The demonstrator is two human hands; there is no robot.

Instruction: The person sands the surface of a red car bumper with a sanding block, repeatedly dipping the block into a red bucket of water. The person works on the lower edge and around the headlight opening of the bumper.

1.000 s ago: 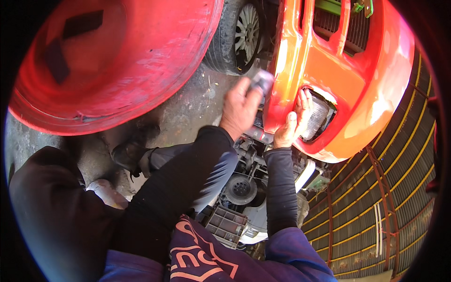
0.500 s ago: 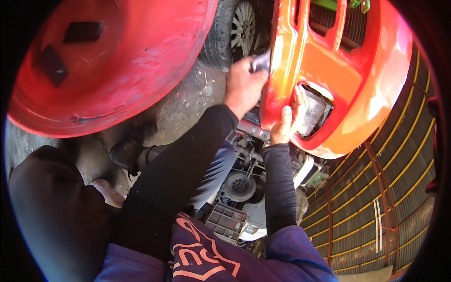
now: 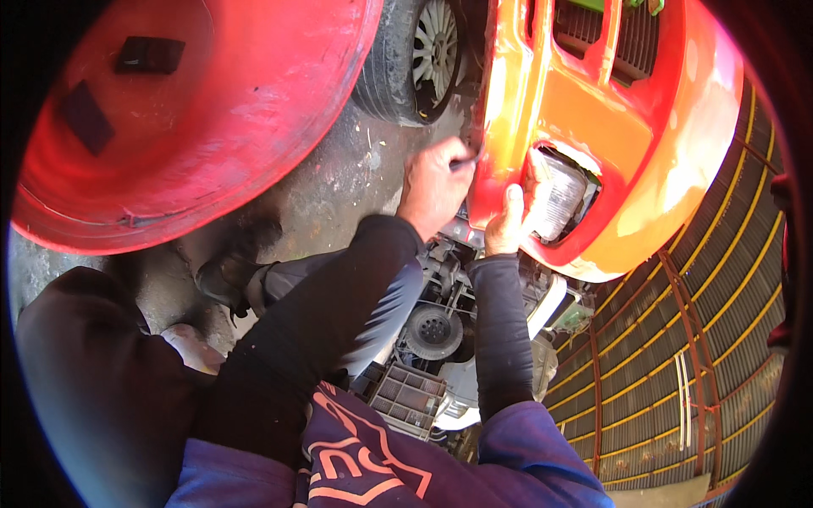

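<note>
An orange-red car bumper stands before me, with slatted openings at its top and a lamp opening lower down. My left hand is closed at the bumper's left edge. Between its fingers shows the end of a small dark sheet, sandpaper by its look; most of it is hidden. My right hand grips the bumper at the lamp opening, its fingers along the opening's rim and its thumb raised toward me. Behind that opening sits a clear ribbed lamp, partly covered by the fingers.
A large red basin fills the upper left, with two dark flat pieces inside. Past it a car wheel rests on the stained floor. Car parts and a small wheel lie below my hands. Corrugated sheeting with yellow bars rises at right.
My left hand has slid down along the bumper's edge, toward me, with the dark sheet. My right hand keeps its hold on the bumper.
</note>
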